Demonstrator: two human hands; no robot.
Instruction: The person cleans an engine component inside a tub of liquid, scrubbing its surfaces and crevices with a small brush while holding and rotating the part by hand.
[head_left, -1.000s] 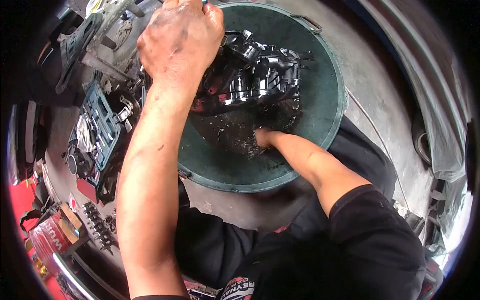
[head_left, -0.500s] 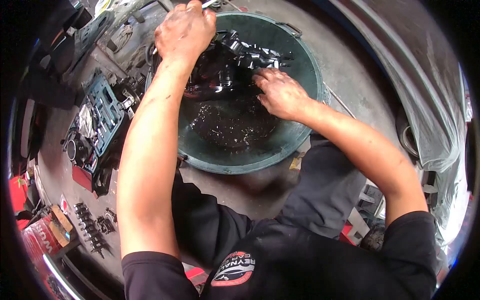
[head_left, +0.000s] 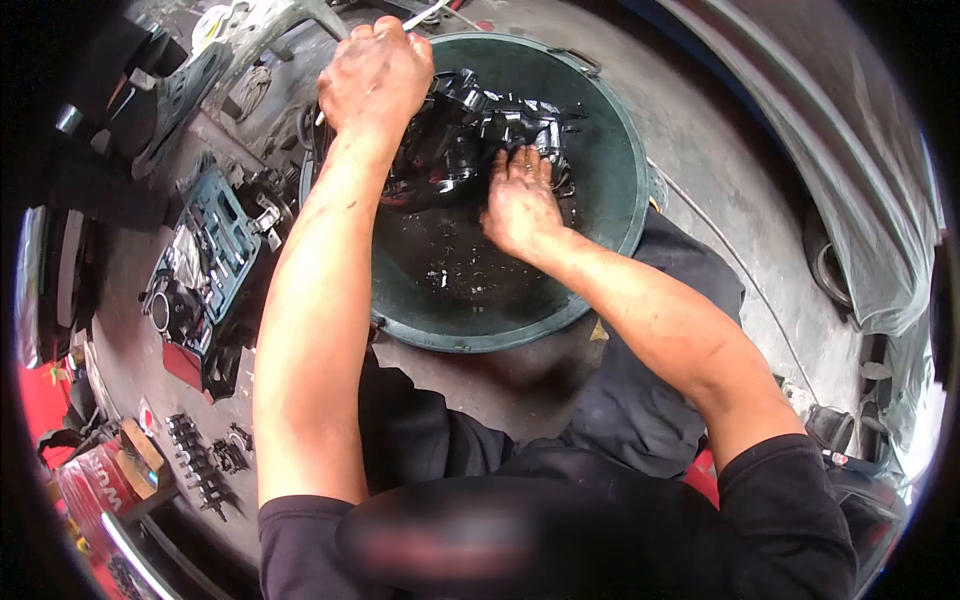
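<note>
A wet, black engine part (head_left: 455,150) lies tilted in a large green round tub (head_left: 610,190), with dark liquid (head_left: 470,265) pooled in front of it. My left hand (head_left: 375,80) is closed above the tub's left rim around a thin white hose-like piece (head_left: 428,14). One end of that piece shows above the fist, and a bit of white shows below it; the grip hides the middle. My right hand (head_left: 522,205) rests against the near right side of the part, fingers stretched out and fairly close together. The fingertips look dark and wet.
To the left, a blue tool case (head_left: 225,225) with sockets lies by metal parts. A crankshaft (head_left: 195,465) lies on the floor near a red box (head_left: 95,490). A thin cable (head_left: 735,250) crosses the floor at right, beside plastic sheeting (head_left: 840,170).
My right hand has moved left along the engine part, its fingers now pointing away from me. My left hand keeps its grip near the same spot. The view has shifted slightly.
</note>
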